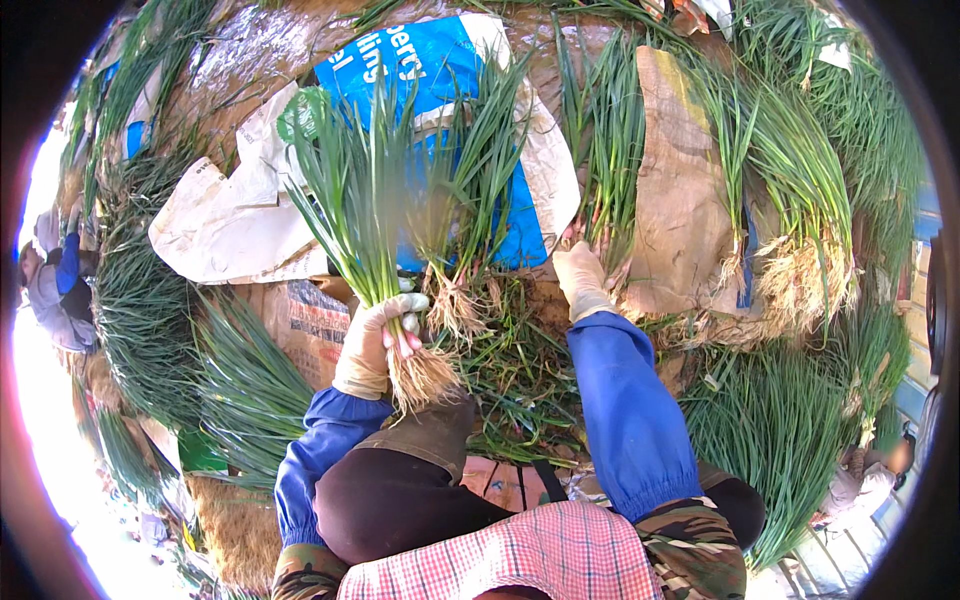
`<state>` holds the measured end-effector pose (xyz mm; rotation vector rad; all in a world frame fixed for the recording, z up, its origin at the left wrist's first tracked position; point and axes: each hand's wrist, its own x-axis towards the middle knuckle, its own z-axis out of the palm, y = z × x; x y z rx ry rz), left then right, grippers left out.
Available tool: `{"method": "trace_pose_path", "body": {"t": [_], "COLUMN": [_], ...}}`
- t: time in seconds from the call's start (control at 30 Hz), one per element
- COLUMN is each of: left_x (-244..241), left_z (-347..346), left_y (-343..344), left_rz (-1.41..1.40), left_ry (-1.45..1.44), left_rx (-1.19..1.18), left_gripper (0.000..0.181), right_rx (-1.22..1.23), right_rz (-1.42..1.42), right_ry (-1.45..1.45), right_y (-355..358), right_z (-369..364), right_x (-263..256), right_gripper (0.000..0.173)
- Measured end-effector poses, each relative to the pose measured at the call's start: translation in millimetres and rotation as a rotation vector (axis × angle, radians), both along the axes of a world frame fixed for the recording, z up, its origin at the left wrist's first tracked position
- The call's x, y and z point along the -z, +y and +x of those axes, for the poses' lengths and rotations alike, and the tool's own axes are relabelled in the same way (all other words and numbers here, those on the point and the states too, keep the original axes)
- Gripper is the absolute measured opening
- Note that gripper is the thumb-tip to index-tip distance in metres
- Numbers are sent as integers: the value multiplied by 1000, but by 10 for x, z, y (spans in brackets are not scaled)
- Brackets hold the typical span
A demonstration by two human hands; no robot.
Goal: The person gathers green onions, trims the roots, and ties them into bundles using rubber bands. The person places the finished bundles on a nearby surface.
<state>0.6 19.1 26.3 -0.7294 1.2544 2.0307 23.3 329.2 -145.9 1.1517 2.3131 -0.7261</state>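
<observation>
My left hand (379, 337), in a pale glove, grips a bunch of green onions (367, 217) just above the pink-white bulbs, with the roots hanging over my knee. My right hand (581, 277), gloved too, reaches forward to the root end of a loose pile of green onions (611, 142); its fingertips are at the stems, and whether they hold any is unclear. Between the hands, a smaller group of green onions (480, 172) lies on a blue and white printed sack (525, 210), roots towards me.
A brown sack sheet (675, 187) lies right of the pile, with rooted green onions (810, 225) beyond it. Stripped leaves (517, 367) litter the ground before my knees. Large heaps of green onions (772, 427) flank me. People sit at the far left (56, 292) and lower right (862, 487).
</observation>
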Motion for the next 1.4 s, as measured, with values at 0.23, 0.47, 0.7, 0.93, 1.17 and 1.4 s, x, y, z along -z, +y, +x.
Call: {"method": "trace_pose_path", "body": {"t": [0.23,0.47,0.7,0.93,1.17,1.4], "left_x": [-108,32,315,158,206,227], "left_z": [20,3,-10,18,-50,21], "left_y": [40,315,411,417,294,231], "left_rz": [-3,169,90,76,150,185], "left_ry": [17,-113,-53,-14,-130,-136], "left_rx": [102,222,508,563,408,465], "left_gripper": [35,34,15,15,31,24], "right_rx": [546,4,-459,-466,392,286], "right_rz": [-1286,-1257,-959,-771,-706,-1171], "right_ry": [639,300,212,367,459,367], "right_y": [-105,-671,-923,-890,-786,-644], "right_z": [41,534,558,209,276,246], "right_x": [-763,-1351,-1469,-1133,-906,-1045], "right_gripper": [13,37,34,38,20,13]}}
